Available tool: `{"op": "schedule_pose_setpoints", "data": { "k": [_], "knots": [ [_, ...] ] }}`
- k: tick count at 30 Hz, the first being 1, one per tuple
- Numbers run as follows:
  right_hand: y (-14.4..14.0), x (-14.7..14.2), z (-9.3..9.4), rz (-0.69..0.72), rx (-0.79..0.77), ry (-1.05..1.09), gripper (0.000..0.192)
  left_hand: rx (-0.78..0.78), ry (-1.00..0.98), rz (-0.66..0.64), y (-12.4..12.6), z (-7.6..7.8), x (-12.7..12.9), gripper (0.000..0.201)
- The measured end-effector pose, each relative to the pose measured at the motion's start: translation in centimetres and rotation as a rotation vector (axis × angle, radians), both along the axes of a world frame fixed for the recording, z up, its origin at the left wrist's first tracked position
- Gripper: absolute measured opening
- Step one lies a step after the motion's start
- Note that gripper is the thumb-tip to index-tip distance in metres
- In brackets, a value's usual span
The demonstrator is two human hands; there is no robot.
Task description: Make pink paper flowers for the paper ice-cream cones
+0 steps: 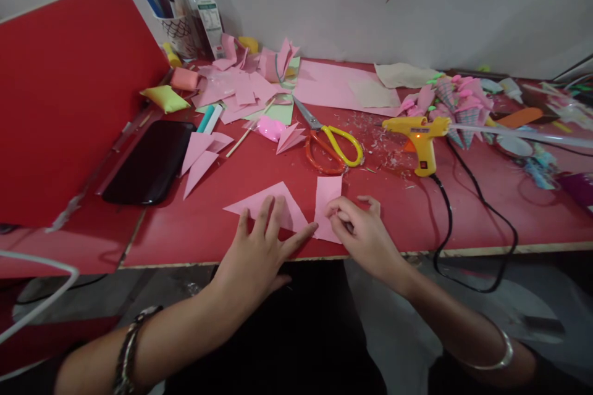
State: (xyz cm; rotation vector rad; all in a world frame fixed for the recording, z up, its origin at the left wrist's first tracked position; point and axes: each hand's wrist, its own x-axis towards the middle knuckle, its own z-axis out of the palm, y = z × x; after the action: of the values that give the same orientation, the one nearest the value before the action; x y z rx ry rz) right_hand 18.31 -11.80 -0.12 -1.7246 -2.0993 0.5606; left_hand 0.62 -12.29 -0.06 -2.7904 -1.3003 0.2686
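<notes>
My left hand [254,247] lies flat with spread fingers on a pink paper triangle [290,207] near the table's front edge. Its index fingertip reaches the side of a pink paper strip [328,190]. Over that strip, my right hand [365,234] is curled, thumb and fingers drawn together; whatever they pinch is hidden. Just beyond the hands are scissors [324,131] with one yellow and one red handle, blades slightly apart. Folded pink paper pieces [202,157] rest to the left, and another folded pink piece [290,139] sits beside the scissors.
A yellow glue gun [424,136] with a glowing light and trailing black cord stands at right. A black phone [149,162] lies at left beside a raised red panel [69,99]. Paper scraps [245,89], a pen cup [178,36] and small paper cones [466,114] line the back.
</notes>
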Motion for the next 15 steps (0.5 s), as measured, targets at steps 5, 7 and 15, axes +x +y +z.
{"op": "schedule_pose_setpoints", "data": {
  "k": [5,7,15],
  "knots": [
    [-0.1,1.2,0.4,-0.005,0.003,0.033,0.012,-0.026,0.009,-0.015,0.0,0.2,-0.1,0.094],
    [0.1,1.9,1.0,-0.005,-0.044,0.081,0.012,-0.012,-0.012,-0.024,0.0,0.0,-0.2,0.094],
    [3.5,2.1,4.2,0.109,0.096,0.217,0.015,0.027,-0.212,-0.087,1.2,-0.8,-1.3,0.071]
  ]
}}
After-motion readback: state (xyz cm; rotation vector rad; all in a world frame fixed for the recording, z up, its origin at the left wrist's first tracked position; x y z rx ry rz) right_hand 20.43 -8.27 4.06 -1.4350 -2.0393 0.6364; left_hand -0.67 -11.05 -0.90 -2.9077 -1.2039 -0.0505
